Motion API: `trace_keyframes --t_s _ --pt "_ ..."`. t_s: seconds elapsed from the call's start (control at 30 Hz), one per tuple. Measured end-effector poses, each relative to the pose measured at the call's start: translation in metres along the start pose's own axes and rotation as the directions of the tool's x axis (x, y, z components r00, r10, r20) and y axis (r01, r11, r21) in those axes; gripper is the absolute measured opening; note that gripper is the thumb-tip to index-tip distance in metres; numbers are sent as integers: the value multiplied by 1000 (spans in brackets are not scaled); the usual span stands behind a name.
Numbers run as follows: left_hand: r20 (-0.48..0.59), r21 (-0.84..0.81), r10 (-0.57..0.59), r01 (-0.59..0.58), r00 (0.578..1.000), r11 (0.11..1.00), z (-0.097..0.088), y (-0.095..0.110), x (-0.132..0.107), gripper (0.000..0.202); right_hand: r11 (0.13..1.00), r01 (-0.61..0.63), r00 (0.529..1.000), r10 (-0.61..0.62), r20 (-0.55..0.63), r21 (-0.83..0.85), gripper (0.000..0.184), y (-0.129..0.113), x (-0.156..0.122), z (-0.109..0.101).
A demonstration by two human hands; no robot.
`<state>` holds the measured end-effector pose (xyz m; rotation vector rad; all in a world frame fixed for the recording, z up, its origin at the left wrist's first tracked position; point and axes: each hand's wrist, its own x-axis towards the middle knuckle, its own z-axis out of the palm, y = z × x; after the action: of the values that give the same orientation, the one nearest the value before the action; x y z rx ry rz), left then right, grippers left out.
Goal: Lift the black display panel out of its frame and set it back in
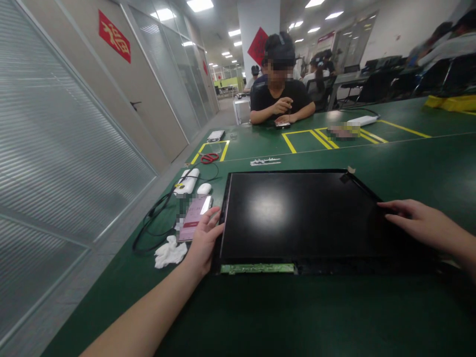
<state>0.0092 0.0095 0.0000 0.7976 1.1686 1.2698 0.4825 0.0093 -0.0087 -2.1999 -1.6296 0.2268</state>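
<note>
A large black display panel (297,218) lies flat on the green table (282,317), with a green circuit strip (256,268) showing along its near edge. My left hand (204,240) rests against the panel's left edge, fingers curled on the rim. My right hand (416,220) lies on the panel's right side, fingers stretched flat along the edge. Neither hand lifts the panel.
Left of the panel lie a pink phone (194,218), a crumpled white tissue (170,252), a white mouse (204,188), a white power strip (187,181) with black cable, and red scissors (209,158). Across the table sits a person in black (279,94). A glass partition (55,163) runs along the left.
</note>
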Motion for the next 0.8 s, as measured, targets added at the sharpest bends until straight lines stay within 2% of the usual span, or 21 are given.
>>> trace_keyframes --t_s 0.23,0.37,0.5,0.7,0.8 --pt "23 34 -31 30 999 999 1 3 1 56 999 -23 1000 22 21 44 44 -6 -3 -6" --pt "61 69 -103 99 993 993 1 1 2 55 989 -78 996 71 60 127 43 -11 -5 -10" --pt "124 165 -87 65 989 984 -3 -3 3 47 977 -100 993 85 86 188 44 -14 -7 -12" --pt "147 224 -125 90 981 970 -3 -1 4 48 971 -111 989 87 117 211 45 -17 -8 -15" --pt "121 216 -108 80 987 973 -2 -1 4 43 992 -56 995 46 84 114 45 -16 -7 -14"
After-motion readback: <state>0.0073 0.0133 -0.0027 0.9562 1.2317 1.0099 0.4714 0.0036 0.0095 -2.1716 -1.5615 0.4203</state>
